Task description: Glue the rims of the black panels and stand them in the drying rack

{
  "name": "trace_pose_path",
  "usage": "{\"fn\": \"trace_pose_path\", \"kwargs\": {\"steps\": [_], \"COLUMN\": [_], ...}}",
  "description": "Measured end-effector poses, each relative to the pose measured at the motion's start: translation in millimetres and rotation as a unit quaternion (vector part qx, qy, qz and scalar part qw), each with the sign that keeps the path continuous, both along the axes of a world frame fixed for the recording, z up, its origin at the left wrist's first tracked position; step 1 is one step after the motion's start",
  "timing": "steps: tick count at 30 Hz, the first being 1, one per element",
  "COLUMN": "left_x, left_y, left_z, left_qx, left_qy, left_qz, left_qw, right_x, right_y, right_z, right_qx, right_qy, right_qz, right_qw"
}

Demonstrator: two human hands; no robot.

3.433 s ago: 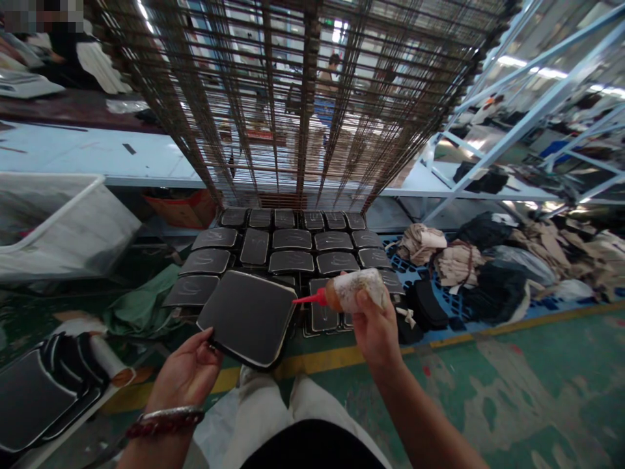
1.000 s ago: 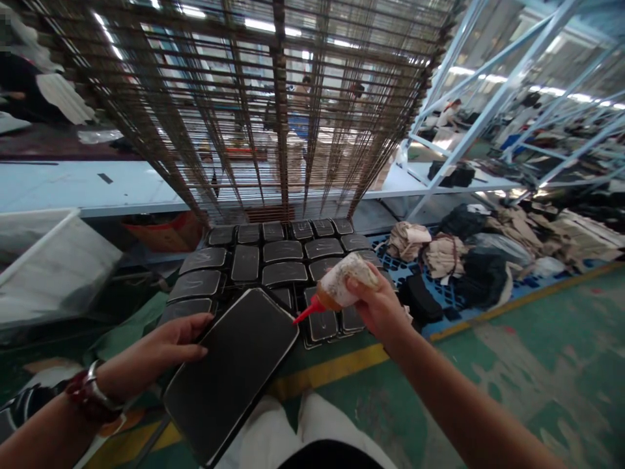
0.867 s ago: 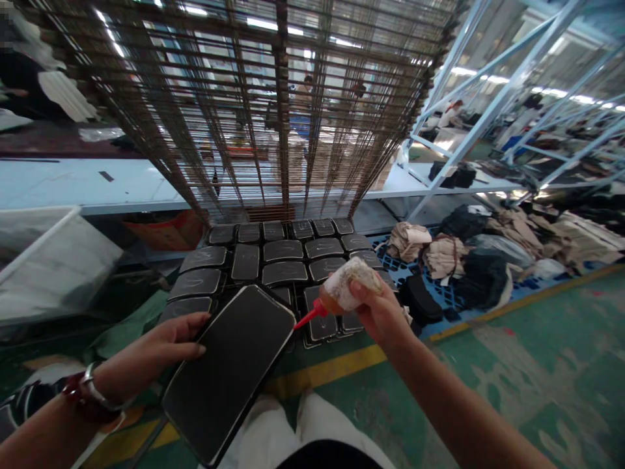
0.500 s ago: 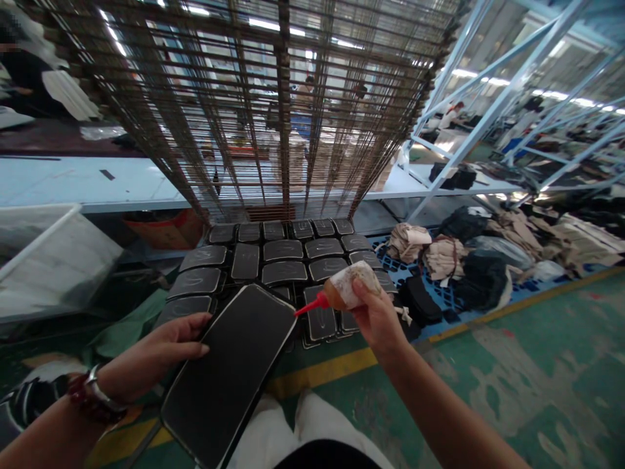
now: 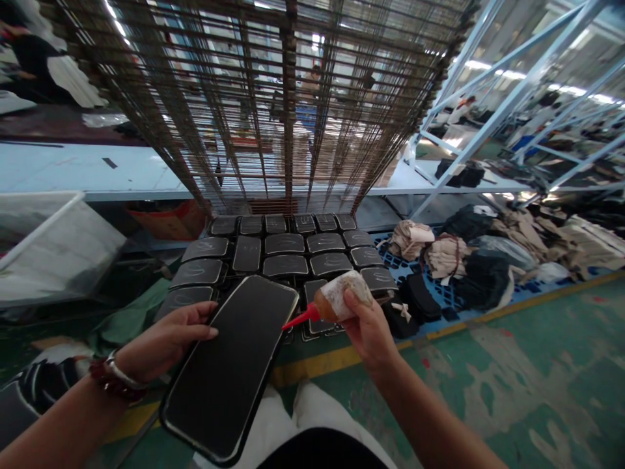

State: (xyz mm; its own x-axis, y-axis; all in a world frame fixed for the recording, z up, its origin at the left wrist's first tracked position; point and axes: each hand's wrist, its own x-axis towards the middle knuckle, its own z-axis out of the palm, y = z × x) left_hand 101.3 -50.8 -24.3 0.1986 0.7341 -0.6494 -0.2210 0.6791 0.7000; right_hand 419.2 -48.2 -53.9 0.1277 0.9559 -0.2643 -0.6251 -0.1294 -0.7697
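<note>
Bottle nozzle at the rim of a black panel.
The left hand point(image 5: 163, 339) gripped the panel point(image 5: 229, 365) by its left edge with its fingers, tilted over the lap. The right hand point(image 5: 368, 329) had its fingers closed round the bottle point(image 5: 336, 301), with the red nozzle point(image 5: 293, 320) at the panel's upper right rim. A hard squeeze could have run amber liquid off the rim onto the trousers point(image 5: 273, 417), and the one-edge grip might have let the panel tip. The panel was flat and matte, with rounded corners and a pale rim. The bottle looked soft and smeared.
</note>
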Motion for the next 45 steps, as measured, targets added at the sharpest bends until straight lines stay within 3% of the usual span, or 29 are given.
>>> {"fn": "trace_pose_path", "kwargs": {"steps": [9,15,20,24,34,40,45], "left_x": [3,0,0,-1,-5,-6,1], "left_y": [-1,0,1,2,6,8,4], "left_z": [-3.3,-18.5,-16.4,-18.4,-21.1,-22.8,-29.3], "left_qx": [-0.005,-0.01,-0.005,-0.011,-0.032,-0.057,-0.048], "left_qy": [-0.001,0.009,0.025,0.034,0.044,0.048,0.055], "left_qz": [-0.057,-0.02,0.002,0.065,0.137,0.166,0.19], "left_qw": [0.998,1.0,1.0,0.997,0.989,0.983,0.979], "right_x": [-11,-16,-20,-23,-23,-31,-42], "right_y": [-16,-29,-38,-45,-51,-58,-51], "right_z": [-1.6,-5.1,-0.6,2.9,-2.2,-9.4,-14.4], "right_qx": [-0.016,0.011,0.039,0.058,0.081,0.042,-0.073], "right_qy": [-0.016,-0.021,-0.018,-0.014,-0.024,-0.005,0.049], "right_qz": [0.014,0.057,0.087,0.107,0.129,0.093,0.114], "right_qw": [1.0,0.998,0.995,0.992,0.988,0.995,0.99]}}
